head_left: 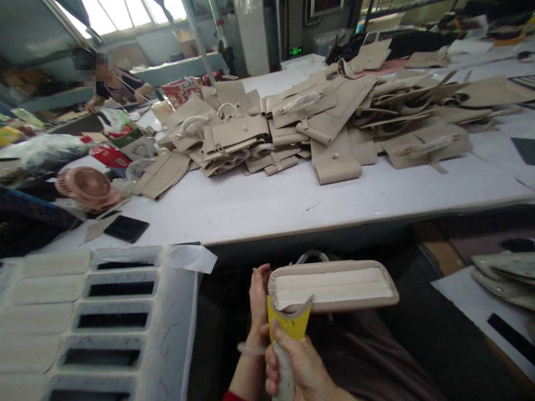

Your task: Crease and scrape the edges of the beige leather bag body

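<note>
A beige handbag (355, 306) rests over my lap on its side, with a white panel (334, 285) facing up and its handle (313, 256) sticking out behind. My left hand (258, 295) is pressed against the bag's left end, its fingers partly hidden behind it. In my right hand (296, 356) is a scraper-like tool (292, 323) with a yellow, curved-edge blade and a pale handle. The blade's edge touches the near left corner of the bag, beside the white panel. A pale bangle circles my left wrist.
Ahead, a white table (259, 206) bears a heap of beige bag pieces (288, 122). A pink fan (87, 186) and a dark phone (126, 228) lie to its left. A slotted white plastic crate (167, 328) stands at my left. Farther back sits another person (121, 86).
</note>
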Action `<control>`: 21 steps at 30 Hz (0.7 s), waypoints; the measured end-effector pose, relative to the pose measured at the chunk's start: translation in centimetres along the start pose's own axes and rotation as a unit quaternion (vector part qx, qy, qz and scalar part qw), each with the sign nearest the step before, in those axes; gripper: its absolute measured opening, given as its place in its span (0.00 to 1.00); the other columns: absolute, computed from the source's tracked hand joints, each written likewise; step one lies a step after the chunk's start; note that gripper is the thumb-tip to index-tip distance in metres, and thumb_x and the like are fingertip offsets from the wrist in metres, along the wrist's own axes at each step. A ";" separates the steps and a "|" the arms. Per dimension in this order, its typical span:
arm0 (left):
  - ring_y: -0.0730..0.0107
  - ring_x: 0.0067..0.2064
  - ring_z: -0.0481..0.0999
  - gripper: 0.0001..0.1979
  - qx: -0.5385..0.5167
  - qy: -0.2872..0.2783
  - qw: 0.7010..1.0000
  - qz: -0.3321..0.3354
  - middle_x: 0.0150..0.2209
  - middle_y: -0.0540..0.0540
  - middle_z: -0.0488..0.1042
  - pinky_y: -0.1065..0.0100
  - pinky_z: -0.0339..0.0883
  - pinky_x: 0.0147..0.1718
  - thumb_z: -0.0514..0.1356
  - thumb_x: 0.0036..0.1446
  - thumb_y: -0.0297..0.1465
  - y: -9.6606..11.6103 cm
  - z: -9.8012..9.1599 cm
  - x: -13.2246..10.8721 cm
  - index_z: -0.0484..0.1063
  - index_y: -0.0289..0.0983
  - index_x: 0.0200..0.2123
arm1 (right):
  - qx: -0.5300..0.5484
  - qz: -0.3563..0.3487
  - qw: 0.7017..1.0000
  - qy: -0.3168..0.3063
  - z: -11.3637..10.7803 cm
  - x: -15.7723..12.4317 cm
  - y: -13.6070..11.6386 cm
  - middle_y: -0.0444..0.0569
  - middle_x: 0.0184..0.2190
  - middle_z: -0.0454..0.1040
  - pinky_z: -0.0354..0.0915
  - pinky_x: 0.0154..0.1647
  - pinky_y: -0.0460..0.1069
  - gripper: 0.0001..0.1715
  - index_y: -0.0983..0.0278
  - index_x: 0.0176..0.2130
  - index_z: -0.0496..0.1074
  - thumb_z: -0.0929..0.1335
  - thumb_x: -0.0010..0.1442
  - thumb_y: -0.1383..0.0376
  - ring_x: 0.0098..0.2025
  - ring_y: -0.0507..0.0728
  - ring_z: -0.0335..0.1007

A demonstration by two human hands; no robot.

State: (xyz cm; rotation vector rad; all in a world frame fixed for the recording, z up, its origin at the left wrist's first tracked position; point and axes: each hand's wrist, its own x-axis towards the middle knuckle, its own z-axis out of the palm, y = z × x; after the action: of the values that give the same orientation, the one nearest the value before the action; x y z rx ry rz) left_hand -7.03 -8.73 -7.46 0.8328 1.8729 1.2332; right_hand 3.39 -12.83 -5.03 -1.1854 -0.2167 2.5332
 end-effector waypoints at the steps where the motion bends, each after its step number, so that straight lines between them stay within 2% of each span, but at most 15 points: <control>1: 0.64 0.46 0.77 0.40 -0.025 0.008 1.000 0.007 0.48 0.38 0.76 0.63 0.71 0.50 0.34 0.67 0.53 0.3 -0.2 0.4 0.75 0.30 0.47 | -0.001 0.001 1.000 0.002 0.1 0.0 -0.1 0.38 0.12 0.62 0.58 0.13 0.44 0.52 0.66 0.40 0.69 0.79 0.27 0.34 0.14 0.48 0.52; 3: 0.60 0.51 0.76 0.39 -0.077 -0.019 0.997 0.024 0.49 0.37 0.77 0.62 0.69 0.53 0.33 0.68 0.50 1.2 -0.4 0.8 0.77 0.33 0.47 | -0.007 0.000 1.000 0.004 0.1 -0.1 -0.2 0.38 0.12 0.62 0.58 0.12 0.44 0.52 0.66 0.38 0.69 0.78 0.26 0.32 0.14 0.48 0.52; 5: 0.57 0.52 0.76 0.33 -0.104 -0.069 0.991 0.040 0.48 0.38 0.79 0.61 0.67 0.54 0.41 0.68 0.50 2.2 -0.3 1.0 0.80 0.35 0.44 | -0.016 0.005 1.000 0.008 0.0 -0.1 -0.3 0.38 0.12 0.62 0.58 0.11 0.44 0.51 0.66 0.36 0.69 0.78 0.27 0.32 0.13 0.48 0.52; 7: 0.54 0.51 0.76 0.29 -0.107 -0.086 0.989 0.047 0.46 0.39 0.80 0.59 0.66 0.54 0.48 0.67 0.50 2.9 0.1 0.9 0.81 0.36 0.40 | -0.026 0.013 1.000 0.000 -0.2 -0.2 -0.6 0.39 0.11 0.62 0.59 0.11 0.45 0.48 0.66 0.34 0.68 0.78 0.28 0.33 0.13 0.49 0.53; 14: 0.53 0.51 0.76 0.29 -0.084 -0.044 0.994 0.049 0.41 0.40 0.81 0.54 0.58 0.60 0.48 0.67 0.50 3.3 1.0 0.7 0.82 0.35 0.37 | -0.061 0.053 0.996 -0.046 -1.2 -0.9 -2.2 0.39 0.14 0.64 0.63 0.12 0.45 0.43 0.65 0.36 0.67 0.77 0.36 0.35 0.13 0.49 0.55; 18: 0.54 0.50 0.77 0.29 -0.073 -0.028 0.996 0.036 0.40 0.40 0.81 0.56 0.60 0.59 0.49 0.66 0.50 3.4 1.1 0.8 0.82 0.36 0.36 | -0.076 0.071 0.992 -0.067 -1.8 -0.9 -2.9 0.39 0.14 0.64 0.65 0.12 0.45 0.38 0.64 0.37 0.67 0.75 0.44 0.38 0.13 0.49 0.56; 21: 0.55 0.48 0.77 0.29 -0.060 -0.016 0.998 0.033 0.39 0.41 0.82 0.59 0.64 0.53 0.49 0.66 0.50 3.4 1.3 0.8 0.82 0.36 0.35 | -0.090 0.084 0.989 -0.087 -2.3 -0.8 -3.5 0.39 0.14 0.64 0.65 0.12 0.45 0.35 0.64 0.38 0.67 0.74 0.47 0.40 0.13 0.49 0.56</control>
State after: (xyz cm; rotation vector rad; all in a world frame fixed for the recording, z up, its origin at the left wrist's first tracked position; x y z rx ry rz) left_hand -5.91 -6.39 -4.81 0.8492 1.7398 1.3515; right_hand 6.42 -9.87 -4.94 -1.0849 -0.4118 2.8181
